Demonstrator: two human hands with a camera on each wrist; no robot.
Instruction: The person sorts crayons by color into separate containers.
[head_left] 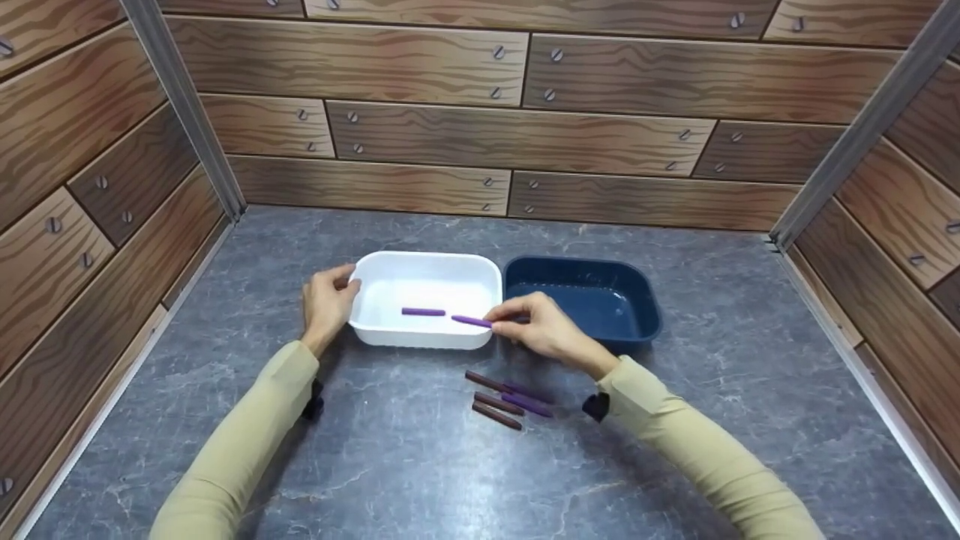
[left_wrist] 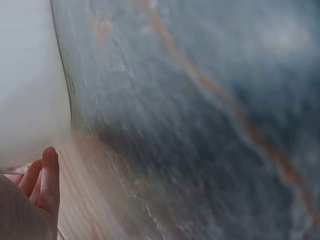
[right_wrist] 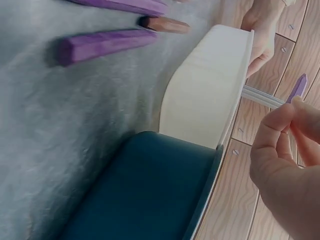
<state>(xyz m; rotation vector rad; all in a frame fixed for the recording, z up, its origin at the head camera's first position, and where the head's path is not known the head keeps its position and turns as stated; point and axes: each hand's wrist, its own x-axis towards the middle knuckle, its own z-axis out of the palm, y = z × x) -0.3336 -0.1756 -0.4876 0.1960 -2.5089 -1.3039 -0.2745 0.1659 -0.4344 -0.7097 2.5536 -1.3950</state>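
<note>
While the table (head_left: pixel 375 465) carries everything, two tubs are set side by side at its middle: a white tub (head_left: pixel 424 277) on the left and a blue tub (head_left: pixel 581 296) touching it on the right. The white tub is steadied at its left rim by the left hand (head_left: pixel 328 304), whose fingers are curled round that rim, apparently so that it does not slide. A purple stick (head_left: pixel 472 321) is pinched at one end between thumb and fingertips of the right hand (head_left: pixel 544 330) and is held nearly level over the tub's right near corner, inside the rim. Another purple stick (head_left: pixel 423 311) lies flat on the white floor, just left of the held one. Nearer, on the bare table, a small cluster of sticks (head_left: pixel 506 401) is left within easy reach, brown and purple mixed. The held stick looks short, slim and matte, with faceted sides and a blunt tip.
</note>
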